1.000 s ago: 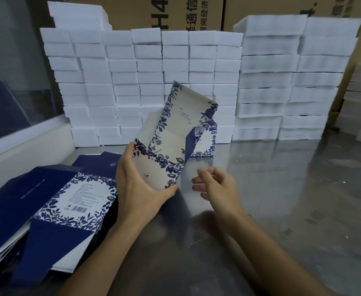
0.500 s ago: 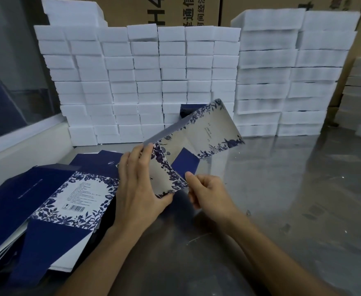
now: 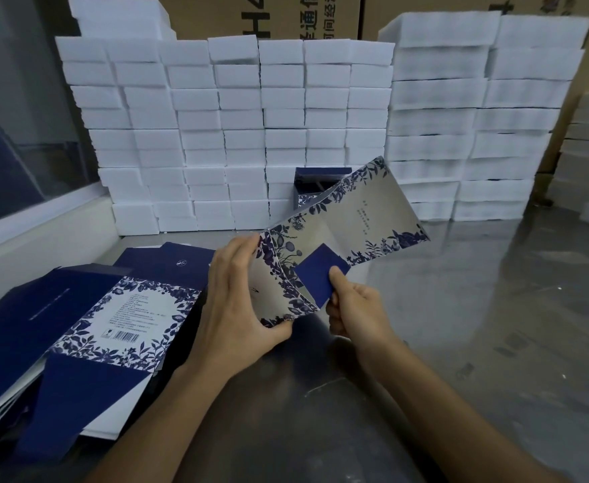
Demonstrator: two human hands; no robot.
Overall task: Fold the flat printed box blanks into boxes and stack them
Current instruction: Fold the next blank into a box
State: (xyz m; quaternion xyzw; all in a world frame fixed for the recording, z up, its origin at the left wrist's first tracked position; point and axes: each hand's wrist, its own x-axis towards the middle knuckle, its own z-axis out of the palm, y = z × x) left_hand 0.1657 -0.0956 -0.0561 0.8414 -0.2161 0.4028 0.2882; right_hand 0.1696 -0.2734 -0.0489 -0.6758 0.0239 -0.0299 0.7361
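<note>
From my head camera, one folded box (image 3: pixel 322 185) stands at the back of the bench (image 3: pixel 460 343), against the wall of white foam blocks (image 3: pixel 244 134); it is dark blue on top and I cannot see whether anything is inside. Behind the foam rise brown cartons (image 3: pixel 251 15) printed with large black characters, cut off by the foam, so I can make out only "H" and some Chinese characters.

To my left lies a pile of flat blanks (image 3: pixel 87 329). The top one shows a white panel framed in blue flowers, with small text I cannot read and a barcode beneath it; a dark blue panel farther back carries a small white logo.

The box blank (image 3: pixel 352 224) I am working on is held up just above the bench, between my hands, its far end tilted up towards the foam. A few lines of fine print on its pale panel are too small to read. My left hand (image 3: pixel 240 308) grips its near end, fingers behind, thumb under the lower edge. My right hand (image 3: pixel 359 312) pinches the dark blue flap (image 3: pixel 320 273).
</note>
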